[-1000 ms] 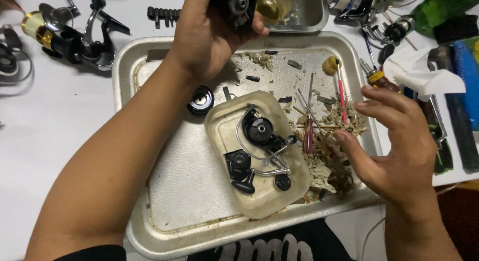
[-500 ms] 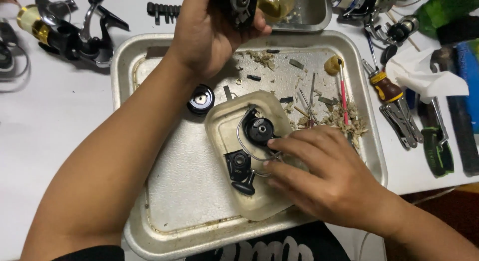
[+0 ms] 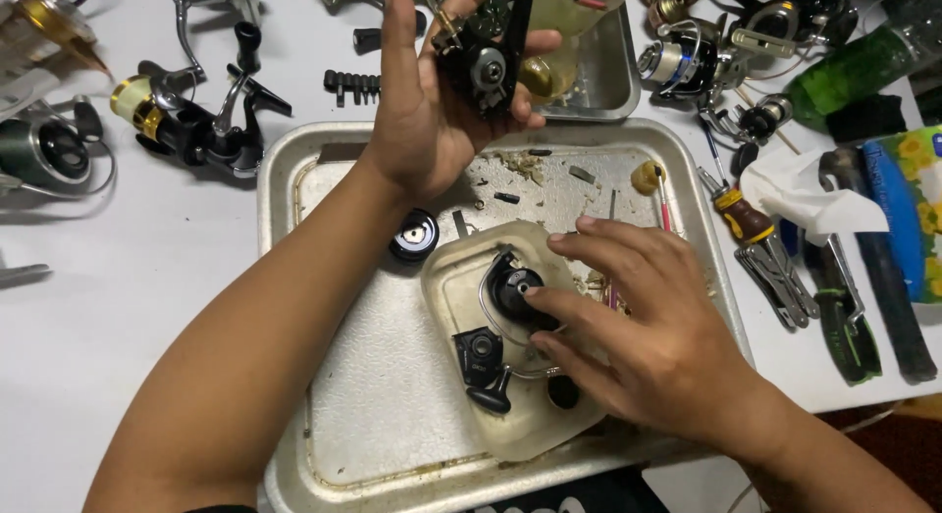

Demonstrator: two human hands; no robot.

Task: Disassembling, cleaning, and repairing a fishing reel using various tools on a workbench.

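Left hand: cradles black reel body, fingers half-open.
Right hand: fingertips pinch round black reel part inside plastic tub (on metal tray).

Right hand: covers the right part of the shallow plastic dish; what lies beneath cannot be told.
Left hand: the reel body it holds is cut off by the frame's top edge.
Green bottle: upper right of the frame, partly out of view.
Grey reel: left edge, cropped.
Tray debris: too small to identify.
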